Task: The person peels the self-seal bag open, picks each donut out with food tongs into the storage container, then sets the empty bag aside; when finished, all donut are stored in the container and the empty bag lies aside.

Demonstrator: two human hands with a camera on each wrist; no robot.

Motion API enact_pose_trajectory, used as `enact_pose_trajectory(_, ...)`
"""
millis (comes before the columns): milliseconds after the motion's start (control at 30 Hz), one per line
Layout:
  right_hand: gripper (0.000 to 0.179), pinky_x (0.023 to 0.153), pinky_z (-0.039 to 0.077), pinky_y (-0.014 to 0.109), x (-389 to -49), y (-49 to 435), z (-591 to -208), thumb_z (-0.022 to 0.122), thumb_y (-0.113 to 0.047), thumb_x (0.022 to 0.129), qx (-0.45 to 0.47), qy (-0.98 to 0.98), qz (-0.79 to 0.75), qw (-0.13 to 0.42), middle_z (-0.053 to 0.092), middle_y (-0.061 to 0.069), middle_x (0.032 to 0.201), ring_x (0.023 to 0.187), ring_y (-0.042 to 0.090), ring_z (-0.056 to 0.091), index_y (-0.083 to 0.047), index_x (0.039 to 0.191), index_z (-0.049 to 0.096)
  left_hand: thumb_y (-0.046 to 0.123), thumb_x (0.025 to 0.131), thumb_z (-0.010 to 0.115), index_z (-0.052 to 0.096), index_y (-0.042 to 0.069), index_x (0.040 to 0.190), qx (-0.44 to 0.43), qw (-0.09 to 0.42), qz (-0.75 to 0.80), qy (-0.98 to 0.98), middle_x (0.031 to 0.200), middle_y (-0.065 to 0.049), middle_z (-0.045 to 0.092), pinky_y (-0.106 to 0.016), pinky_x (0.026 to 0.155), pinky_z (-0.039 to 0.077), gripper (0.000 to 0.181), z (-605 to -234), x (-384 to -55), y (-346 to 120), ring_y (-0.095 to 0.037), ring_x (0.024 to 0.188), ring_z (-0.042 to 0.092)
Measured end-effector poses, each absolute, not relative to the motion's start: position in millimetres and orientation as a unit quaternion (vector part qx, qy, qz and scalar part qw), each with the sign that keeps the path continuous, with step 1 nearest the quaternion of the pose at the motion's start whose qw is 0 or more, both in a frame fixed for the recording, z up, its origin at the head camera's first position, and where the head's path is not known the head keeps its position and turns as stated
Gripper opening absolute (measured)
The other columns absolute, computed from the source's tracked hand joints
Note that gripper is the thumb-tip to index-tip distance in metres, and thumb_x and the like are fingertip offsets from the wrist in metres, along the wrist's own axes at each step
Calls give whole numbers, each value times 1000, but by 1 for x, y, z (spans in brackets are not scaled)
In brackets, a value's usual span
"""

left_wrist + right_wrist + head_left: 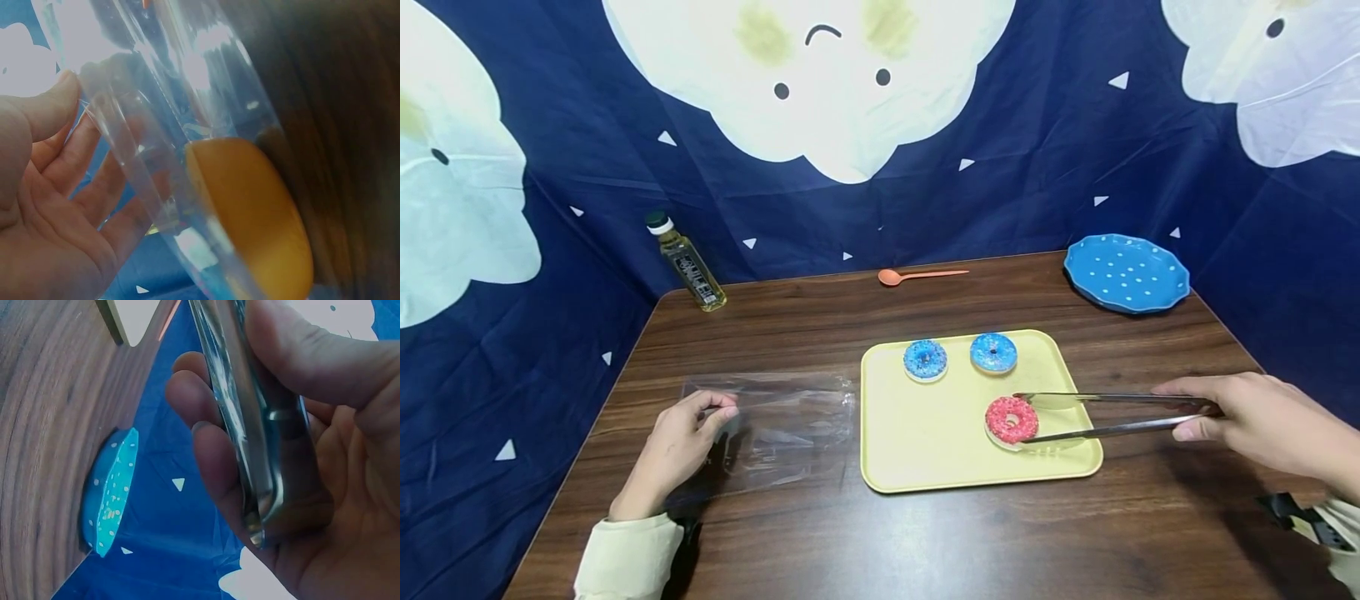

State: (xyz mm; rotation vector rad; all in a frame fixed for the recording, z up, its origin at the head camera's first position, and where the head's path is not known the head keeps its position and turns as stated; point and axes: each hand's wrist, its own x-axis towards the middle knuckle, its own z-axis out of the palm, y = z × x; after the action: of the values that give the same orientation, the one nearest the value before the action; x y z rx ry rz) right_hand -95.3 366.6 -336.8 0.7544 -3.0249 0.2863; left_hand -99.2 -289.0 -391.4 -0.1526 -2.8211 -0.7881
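Observation:
My left hand [681,446] pinches the edge of a clear plastic bag [790,429] between thumb and fingertips. The bag lies on the table to the left of a yellow tray [925,454], and the left wrist view shows the pinched film [147,119] close up. My right hand [1273,421] grips metal tongs [1127,427] near their bent end, also large in the right wrist view. The tong tips lie on either side of a pink sprinkled donut [1000,421] on the tray. Behind it on the tray are two blue donuts, one sprinkled [917,360] and one smoother [985,360].
A bottle of yellow oil [695,271] stands at the back left of the wooden table [925,550]. An orange spoon [890,277] lies along the back edge. At the back right is a blue dotted plate [1126,273]. A dark blue curtain [1015,200] hangs behind.

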Motion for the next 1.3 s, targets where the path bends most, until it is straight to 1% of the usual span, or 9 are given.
enact_pose_trajectory(100,48,60,46,30,-95,370,-336,85,-30,78,232,-968,92,-5,68,-19,83,73,-7,56,-12,120,71,17,99,67,72,6,105,-51,105,-266,-957,110,-10,71,-49,77,52,13,-392,-99,-289,-29,94,68)
enact_pose_trajectory(233,51,61,46,30,-96,376,-333,84,-32,79,216,-973,84,-23,66,-21,82,72,-7,54,-13,124,69,16,98,68,72,6,104,-53,108,-263,-957,110,-9,71,-48,77,52,12,-393,-100,-289,-27,94,68)
enact_pose_trajectory(467,52,57,41,28,-94,382,-323,89,-28,71,223,-971,72,52,61,-23,77,66,-7,45,-14,118,71,15,98,68,72,7,103,-55,109,-262,-957,109,-9,71,-47,77,52,11,-393,-100,-289,-26,94,68)
enact_pose_trajectory(700,46,61,42,30,-104,362,-321,83,-27,83,215,-969,114,51,59,-15,78,67,2,45,-11,123,69,16,99,67,72,6,105,-55,100,-271,-956,111,-10,71,-49,78,52,13,-393,-100,-289,-28,95,67)
enact_pose_trajectory(900,45,59,37,27,-114,334,-328,82,-22,84,239,-955,163,69,48,-17,71,66,1,43,-9,125,68,20,100,65,71,7,107,-55,92,-277,-955,112,-10,70,-49,80,52,16,-391,-100,-289,-28,98,67)
enact_pose_trajectory(1000,43,59,37,26,-119,319,-331,81,-22,85,249,-948,184,74,47,-17,70,65,1,44,-10,125,68,22,101,64,71,7,107,-54,91,-276,-955,112,-9,70,-48,80,51,18,-391,-99,-289,-27,99,66)
enact_pose_trajectory(1100,42,59,39,26,-123,306,-333,81,-22,87,262,-941,202,77,50,-17,71,66,1,46,-11,125,69,22,101,64,72,7,107,-56,95,-273,-956,110,-8,71,-47,80,51,17,-391,-99,-289,-26,97,66)
enact_pose_trajectory(1167,40,61,43,28,-126,298,-333,79,-23,88,270,-938,206,74,58,-17,78,68,1,50,-12,125,69,22,100,65,72,7,106,-58,96,-271,-956,110,-8,71,-47,79,51,17,-392,-99,-289,-25,97,66)
enact_pose_trajectory(1300,39,65,47,33,-130,280,-332,77,-26,91,275,-939,199,59,65,-13,85,71,5,54,-10,125,69,21,100,65,72,7,105,-59,95,-274,-955,111,-9,71,-48,80,51,16,-392,-98,-289,-27,97,66)
